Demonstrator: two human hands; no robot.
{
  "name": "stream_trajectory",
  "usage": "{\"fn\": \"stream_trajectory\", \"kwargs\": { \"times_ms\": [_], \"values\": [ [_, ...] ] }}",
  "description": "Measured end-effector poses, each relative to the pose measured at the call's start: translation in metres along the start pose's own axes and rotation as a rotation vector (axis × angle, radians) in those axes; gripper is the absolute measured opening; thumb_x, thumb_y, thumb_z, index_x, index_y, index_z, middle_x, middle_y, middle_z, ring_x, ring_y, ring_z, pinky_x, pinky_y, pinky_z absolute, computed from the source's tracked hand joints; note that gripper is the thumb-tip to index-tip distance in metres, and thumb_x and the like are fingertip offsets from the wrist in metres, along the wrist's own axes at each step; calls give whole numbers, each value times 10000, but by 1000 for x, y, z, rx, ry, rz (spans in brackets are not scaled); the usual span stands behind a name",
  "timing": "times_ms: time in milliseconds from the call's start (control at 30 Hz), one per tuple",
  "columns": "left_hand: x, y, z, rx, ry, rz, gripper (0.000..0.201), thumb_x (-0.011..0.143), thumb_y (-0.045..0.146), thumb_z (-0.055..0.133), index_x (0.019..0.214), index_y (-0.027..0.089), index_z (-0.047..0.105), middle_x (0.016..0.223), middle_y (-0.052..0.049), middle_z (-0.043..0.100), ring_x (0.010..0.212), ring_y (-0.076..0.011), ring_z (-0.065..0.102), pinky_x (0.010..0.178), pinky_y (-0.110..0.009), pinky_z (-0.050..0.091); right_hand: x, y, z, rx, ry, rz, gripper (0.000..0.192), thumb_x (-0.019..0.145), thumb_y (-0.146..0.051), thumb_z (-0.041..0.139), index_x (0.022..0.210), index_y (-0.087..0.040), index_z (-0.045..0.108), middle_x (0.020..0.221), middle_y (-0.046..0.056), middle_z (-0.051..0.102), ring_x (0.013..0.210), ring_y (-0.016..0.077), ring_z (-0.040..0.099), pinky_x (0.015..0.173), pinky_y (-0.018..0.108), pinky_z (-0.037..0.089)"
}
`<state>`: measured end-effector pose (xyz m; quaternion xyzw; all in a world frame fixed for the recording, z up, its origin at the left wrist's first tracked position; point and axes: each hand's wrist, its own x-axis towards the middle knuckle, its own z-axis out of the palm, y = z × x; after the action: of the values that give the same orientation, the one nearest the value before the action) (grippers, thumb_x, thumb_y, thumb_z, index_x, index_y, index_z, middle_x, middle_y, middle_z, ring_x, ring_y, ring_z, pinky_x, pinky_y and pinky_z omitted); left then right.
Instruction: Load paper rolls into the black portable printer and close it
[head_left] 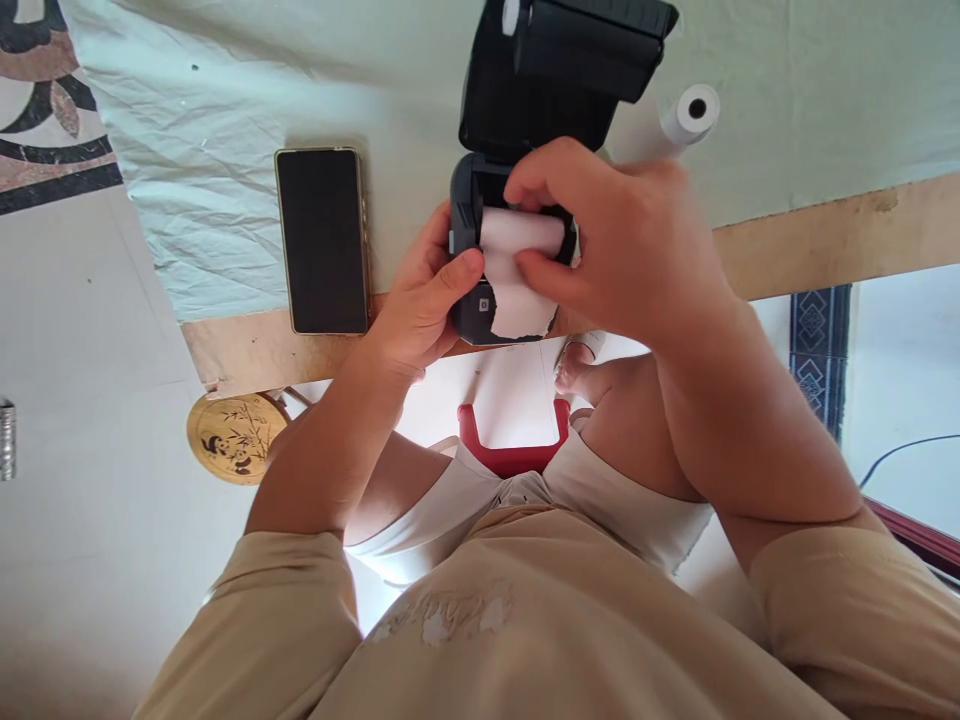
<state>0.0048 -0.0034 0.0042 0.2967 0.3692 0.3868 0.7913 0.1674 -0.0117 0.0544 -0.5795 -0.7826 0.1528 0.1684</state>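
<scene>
A small black receipt printer point(466, 315) is in front of me at the table's near edge, its lid point(491, 95) swung up and away. My left hand point(431, 290) grips the printer's left side, thumb on its rim. Inside the printer's bay sits a white paper roll point(517, 230), with a torn-edged tail hanging toward me. The thumb and fingers of my right hand point(615, 235) pinch this roll at its right part. Part of the bay is hidden behind my right fingers.
A phone point(322, 240) with a dark screen lies left of the printer. Another white paper roll point(686, 118) lies behind my right hand. A pale green cloth point(225, 130) covers the table, leaving a bare wooden edge point(840, 235). Below are a round panda-patterned stool point(236, 437) and a red frame point(514, 460).
</scene>
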Motion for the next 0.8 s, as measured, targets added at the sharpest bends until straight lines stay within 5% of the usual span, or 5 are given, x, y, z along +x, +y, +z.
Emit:
{"fn": "stream_trajectory", "kwargs": {
  "times_ms": [200, 367, 533, 700, 800],
  "values": [
    [4, -2, 0, -28, -10, 69, 173, 801, 276, 499, 958, 271, 572, 906, 15, 656, 1176, -186, 487, 952, -307, 439, -2, 16, -4, 761, 284, 50, 296, 649, -212, 490, 941, -265, 483, 908, -1, 529, 728, 144, 535, 409, 241, 312],
    [8, -3, -1, -27, 14, 64, 216, 827, 312, 437, 990, 234, 554, 896, 22, 643, 1133, -166, 529, 930, -323, 463, 4, 46, 20, 1183, 223, 481, 259, 719, -374, 277, 870, -246, 444, 661, 23, 423, 422, 109, 322, 319, 260, 188],
    [7, 0, 3, -3, 63, 49, 205, 820, 283, 437, 977, 238, 561, 910, 20, 643, 1187, -158, 484, 950, -299, 441, -5, 49, 39, 985, 272, 372, 258, 665, -412, 598, 780, -250, 433, 660, -25, 386, 466, 72, 344, 324, 203, 215],
    [7, 1, 2, -52, -15, 66, 161, 813, 303, 466, 924, 273, 579, 897, 12, 663, 1215, -174, 448, 1010, -312, 391, -10, 45, 37, 624, 344, 305, 366, 741, -486, 530, 593, -207, 344, 540, -31, 332, 489, 90, 334, 450, 258, 295],
    [7, 0, 0, -45, -52, 55, 187, 821, 308, 455, 973, 268, 558, 931, 7, 651, 1139, -187, 516, 949, -331, 436, -10, 44, 34, 300, 351, 216, 280, 742, -450, 547, 657, -223, 406, 594, -18, 436, 549, 119, 391, 535, 290, 335]
  ]
}}
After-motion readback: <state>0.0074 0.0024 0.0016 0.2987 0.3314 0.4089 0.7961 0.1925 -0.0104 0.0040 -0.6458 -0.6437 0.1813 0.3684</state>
